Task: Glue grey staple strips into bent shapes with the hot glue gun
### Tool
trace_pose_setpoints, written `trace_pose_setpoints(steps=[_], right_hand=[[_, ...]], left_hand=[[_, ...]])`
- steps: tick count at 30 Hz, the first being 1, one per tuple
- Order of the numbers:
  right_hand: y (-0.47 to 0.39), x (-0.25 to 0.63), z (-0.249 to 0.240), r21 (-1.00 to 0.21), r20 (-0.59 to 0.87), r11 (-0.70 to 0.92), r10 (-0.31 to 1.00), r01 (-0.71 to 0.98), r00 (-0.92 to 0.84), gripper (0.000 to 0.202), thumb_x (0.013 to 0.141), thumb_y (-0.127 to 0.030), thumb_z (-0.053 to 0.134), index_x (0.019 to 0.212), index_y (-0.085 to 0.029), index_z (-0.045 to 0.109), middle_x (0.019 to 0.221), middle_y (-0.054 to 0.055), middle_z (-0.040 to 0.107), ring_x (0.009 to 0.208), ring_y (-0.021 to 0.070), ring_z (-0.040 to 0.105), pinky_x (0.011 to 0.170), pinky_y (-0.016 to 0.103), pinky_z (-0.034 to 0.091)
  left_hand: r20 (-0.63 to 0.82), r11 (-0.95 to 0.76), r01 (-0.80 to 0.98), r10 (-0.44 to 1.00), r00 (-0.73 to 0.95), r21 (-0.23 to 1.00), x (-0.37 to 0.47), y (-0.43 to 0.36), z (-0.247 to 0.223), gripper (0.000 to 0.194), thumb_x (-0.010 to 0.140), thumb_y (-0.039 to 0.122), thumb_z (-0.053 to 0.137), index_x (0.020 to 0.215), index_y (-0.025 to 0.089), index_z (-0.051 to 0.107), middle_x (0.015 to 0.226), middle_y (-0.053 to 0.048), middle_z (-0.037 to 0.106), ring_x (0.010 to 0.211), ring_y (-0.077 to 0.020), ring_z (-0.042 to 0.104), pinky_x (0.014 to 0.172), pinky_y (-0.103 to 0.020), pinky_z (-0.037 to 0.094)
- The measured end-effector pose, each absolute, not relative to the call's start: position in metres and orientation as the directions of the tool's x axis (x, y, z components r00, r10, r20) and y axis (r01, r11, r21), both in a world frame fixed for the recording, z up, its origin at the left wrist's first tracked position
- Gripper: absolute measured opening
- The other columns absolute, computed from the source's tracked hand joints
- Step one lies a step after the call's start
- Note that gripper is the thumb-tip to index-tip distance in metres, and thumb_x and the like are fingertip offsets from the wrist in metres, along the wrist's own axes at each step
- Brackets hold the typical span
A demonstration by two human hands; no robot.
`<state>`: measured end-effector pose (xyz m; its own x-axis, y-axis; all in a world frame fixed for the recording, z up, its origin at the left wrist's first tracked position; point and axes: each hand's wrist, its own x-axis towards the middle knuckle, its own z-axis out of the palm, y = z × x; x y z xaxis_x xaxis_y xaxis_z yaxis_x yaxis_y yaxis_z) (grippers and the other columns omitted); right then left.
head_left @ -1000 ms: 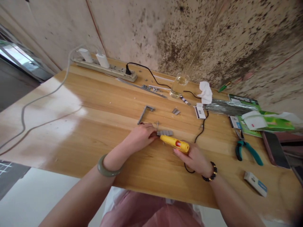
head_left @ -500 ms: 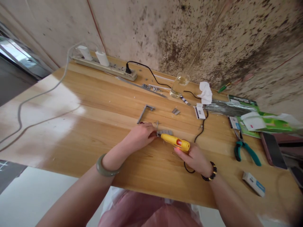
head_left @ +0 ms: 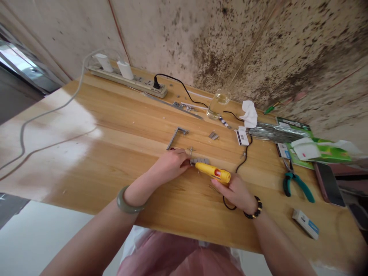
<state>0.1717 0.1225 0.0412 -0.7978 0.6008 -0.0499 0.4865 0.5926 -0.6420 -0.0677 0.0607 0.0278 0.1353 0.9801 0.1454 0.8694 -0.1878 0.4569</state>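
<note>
My right hand is wrapped round a yellow hot glue gun, its nozzle pointing left. Just beyond the nozzle lies a row of small grey pieces. At the row's left end, the closed fingertips of my left hand pinch a small grey part whose kind I cannot make out. A thin metal cross-shaped piece stands just behind those fingers. Farther back, an angled grey metal bracket lies on the wooden table. Several loose grey strips lie to its right.
A power strip with plugs runs along the wall. Near it stands a glass of liquid. To the right are a bundle of metal wires, teal-handled pliers, a phone and a small box. Cables cross the left side.
Both hands and the glue gun keep nearly the same place. A red glow by the gun's trigger is no longer visible. The view has shifted slightly.
</note>
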Motion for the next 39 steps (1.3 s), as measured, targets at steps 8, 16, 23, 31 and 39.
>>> trace_pose_setpoints(steps=[8, 16, 23, 31, 39], right_hand=[[0.1235, 0.1727, 0.0412, -0.633, -0.032, 0.618, 0.581, 0.466, -0.814, 0.024, 0.091, -0.037, 0.043, 0.087, -0.020, 0.060, 0.079, 0.004, 0.068, 0.072, 0.0184, 0.062, 0.063, 0.027, 0.046], [0.1235, 0.1731, 0.0400, -0.630, -0.036, 0.610, 0.596, 0.481, -0.802, 0.024, 0.091, -0.037, 0.044, 0.089, -0.019, 0.061, 0.083, 0.005, 0.069, 0.076, 0.0191, 0.063, 0.065, 0.028, 0.046], [0.1234, 0.1733, 0.0423, -0.639, -0.040, 0.605, 0.591, 0.475, -0.806, 0.023, 0.091, -0.036, 0.044, 0.087, -0.020, 0.060, 0.083, 0.005, 0.069, 0.077, 0.0192, 0.063, 0.066, 0.028, 0.046], [0.1239, 0.1707, 0.0384, -0.656, -0.036, 0.573, 0.627, 0.492, -0.778, 0.025, 0.090, -0.038, 0.045, 0.086, -0.019, 0.061, 0.081, 0.004, 0.069, 0.074, 0.0190, 0.063, 0.065, 0.028, 0.046], [0.1232, 0.1728, 0.0456, -0.669, -0.046, 0.584, 0.585, 0.460, -0.810, 0.023, 0.090, -0.035, 0.045, 0.087, -0.019, 0.062, 0.081, 0.004, 0.068, 0.075, 0.0180, 0.063, 0.064, 0.026, 0.046]], left_hand=[[0.156, -0.194, 0.876, 0.978, 0.138, 0.441, -0.0678, 0.0609, 0.0272, 0.010, 0.083, 0.023, 0.054, 0.082, 0.017, 0.062, 0.080, -0.005, 0.064, 0.076, -0.0164, 0.060, 0.072, -0.028, 0.045], [0.158, -0.192, 0.862, 0.979, 0.132, 0.470, -0.0679, 0.0608, 0.0265, 0.008, 0.081, 0.021, 0.055, 0.084, 0.017, 0.062, 0.082, -0.005, 0.064, 0.078, -0.0172, 0.060, 0.073, -0.029, 0.046], [0.155, -0.193, 0.880, 0.978, 0.138, 0.433, -0.0678, 0.0611, 0.0273, 0.007, 0.081, 0.021, 0.056, 0.082, 0.018, 0.061, 0.080, -0.004, 0.064, 0.077, -0.0168, 0.060, 0.072, -0.029, 0.046], [0.160, -0.205, 0.884, 0.976, 0.150, 0.421, -0.0684, 0.0614, 0.0249, 0.009, 0.082, 0.022, 0.055, 0.083, 0.017, 0.062, 0.082, -0.005, 0.064, 0.078, -0.0172, 0.060, 0.073, -0.029, 0.046], [0.132, -0.178, 0.880, 0.982, 0.133, 0.440, -0.0683, 0.0615, 0.0270, 0.009, 0.081, 0.020, 0.056, 0.083, 0.017, 0.063, 0.079, -0.005, 0.064, 0.077, -0.0173, 0.060, 0.072, -0.029, 0.046]])
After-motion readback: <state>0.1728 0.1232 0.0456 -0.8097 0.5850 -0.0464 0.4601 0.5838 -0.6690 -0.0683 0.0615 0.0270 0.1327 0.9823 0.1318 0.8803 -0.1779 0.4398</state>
